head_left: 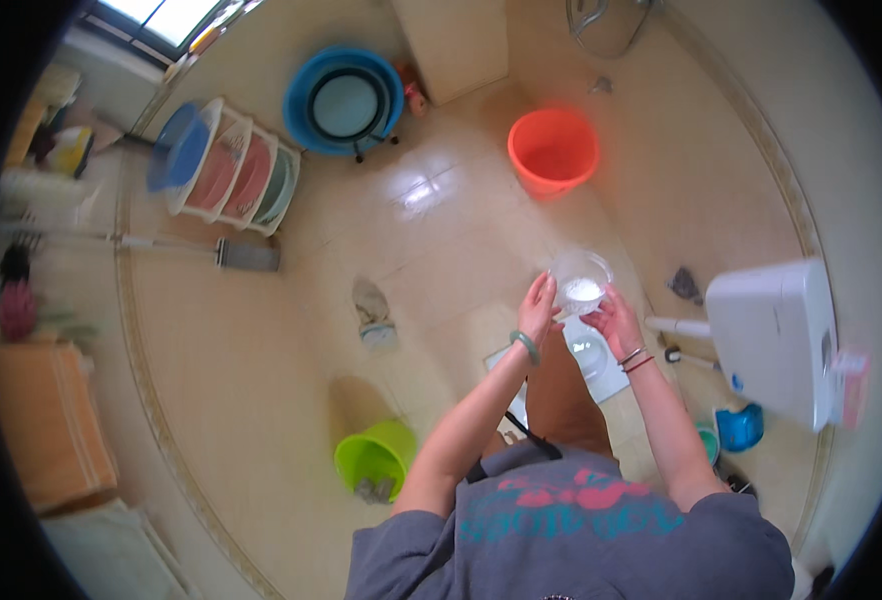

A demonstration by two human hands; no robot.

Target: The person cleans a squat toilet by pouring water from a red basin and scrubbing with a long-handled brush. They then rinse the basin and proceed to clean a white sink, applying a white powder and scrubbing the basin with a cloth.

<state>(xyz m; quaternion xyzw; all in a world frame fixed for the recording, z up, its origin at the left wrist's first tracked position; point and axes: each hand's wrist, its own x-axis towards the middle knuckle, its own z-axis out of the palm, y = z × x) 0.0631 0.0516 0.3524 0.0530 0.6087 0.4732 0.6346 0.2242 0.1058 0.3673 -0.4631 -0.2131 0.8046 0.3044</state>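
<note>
Between my two hands I hold a clear round bowl (597, 268) with something white (583, 289) in its bottom. My left hand (538, 310) is against its left side, the fingers along the wall. At the right and near side, my right hand (616, 322) cups the bowl, its fingers partly underneath. The bowl is held up over the floor, in front of my legs. Below and behind my right hand, a white squat toilet (611, 377) is set in the floor, partly hidden by my leg and arm.
An orange-red bucket (553, 155) stands ahead. Blue basins (301, 97) and a rack of basins (223, 165) are at the far left. A mop (248, 255) leans left. A green bucket (376, 460) is near my left elbow. The white cistern (771, 340) juts from the right wall.
</note>
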